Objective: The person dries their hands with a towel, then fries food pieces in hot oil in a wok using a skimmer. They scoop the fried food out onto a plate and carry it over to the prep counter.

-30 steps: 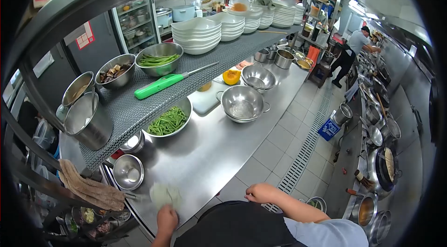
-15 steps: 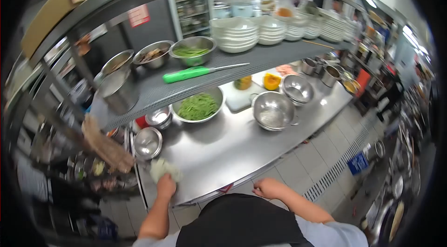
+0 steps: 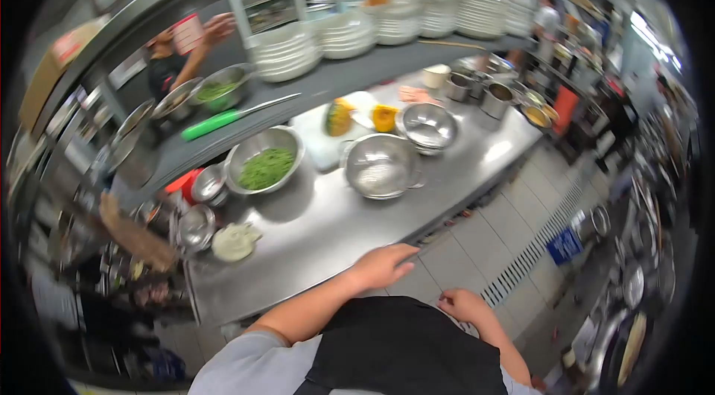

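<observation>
Steel counter (image 3: 313, 246) bears cloth (image 3: 234, 243), long axis rightward; left hand (image 3: 378, 268) spread, empty; right hand (image 3: 465, 306) curled, contents unclear.

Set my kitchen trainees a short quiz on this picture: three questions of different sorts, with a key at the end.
1. Where does the green-handled tool lie?
2. What lies in the large metal bowl left of the white board? A) noodles; B) green vegetables; C) eggs.
3. True or false: the left hand holds the pale cloth.

Key
1. On the shelf above the counter.
2. B.
3. False; it lies on the counter, near a small metal bowl.
</observation>
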Available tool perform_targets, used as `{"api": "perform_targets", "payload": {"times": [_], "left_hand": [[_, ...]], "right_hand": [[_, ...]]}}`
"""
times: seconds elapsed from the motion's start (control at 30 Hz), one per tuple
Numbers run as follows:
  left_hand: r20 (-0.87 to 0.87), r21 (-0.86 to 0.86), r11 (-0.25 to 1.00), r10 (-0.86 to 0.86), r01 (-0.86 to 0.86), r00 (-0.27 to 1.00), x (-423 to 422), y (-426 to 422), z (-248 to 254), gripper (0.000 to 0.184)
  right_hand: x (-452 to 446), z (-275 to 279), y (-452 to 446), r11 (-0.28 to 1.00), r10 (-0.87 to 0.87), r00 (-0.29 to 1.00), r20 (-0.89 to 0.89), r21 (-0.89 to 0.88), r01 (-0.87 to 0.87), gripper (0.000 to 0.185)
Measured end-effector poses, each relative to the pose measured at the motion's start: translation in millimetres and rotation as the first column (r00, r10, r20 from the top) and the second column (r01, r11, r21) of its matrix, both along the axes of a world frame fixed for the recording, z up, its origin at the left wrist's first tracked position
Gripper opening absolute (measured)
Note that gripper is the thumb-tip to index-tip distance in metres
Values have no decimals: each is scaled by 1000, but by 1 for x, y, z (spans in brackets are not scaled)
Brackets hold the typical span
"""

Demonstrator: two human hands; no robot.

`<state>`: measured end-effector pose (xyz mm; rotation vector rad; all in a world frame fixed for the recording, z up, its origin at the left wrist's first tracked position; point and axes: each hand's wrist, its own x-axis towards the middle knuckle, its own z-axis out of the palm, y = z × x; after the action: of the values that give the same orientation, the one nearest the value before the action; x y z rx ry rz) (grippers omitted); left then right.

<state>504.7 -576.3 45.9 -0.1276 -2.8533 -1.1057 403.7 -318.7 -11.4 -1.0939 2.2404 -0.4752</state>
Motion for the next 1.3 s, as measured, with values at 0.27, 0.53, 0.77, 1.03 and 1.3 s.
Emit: {"api": "perform_targets", "payload": {"times": [0.27, 0.53, 0.77, 1.03, 1.3], "left_hand": [[-116, -126, 744, -668, 656, 735, -99, 133, 39, 43], [266, 18, 782, -604, 623, 751, -207, 118, -19, 32], [375, 57, 695, -680, 717, 630, -334, 153, -32, 33], [394, -83, 517, -768, 852, 505, -468, 231, -36, 34], [509, -64, 442, -756, 895, 410, -546, 301, -133, 37]], "right_hand": [[-38, -12, 35, 890, -46, 975, -219, -452, -59, 37], [-76, -8, 120, 837, -526, 827, 197, -51, 545, 33], [-123, -28, 175, 664, -745, 663, 78, 194, 722, 34], [-187, 47, 288, -105, -843, -175, -509, -164, 981, 31], [-180, 74, 464, -588, -380, -617, -690, -335, 737, 58]]}}
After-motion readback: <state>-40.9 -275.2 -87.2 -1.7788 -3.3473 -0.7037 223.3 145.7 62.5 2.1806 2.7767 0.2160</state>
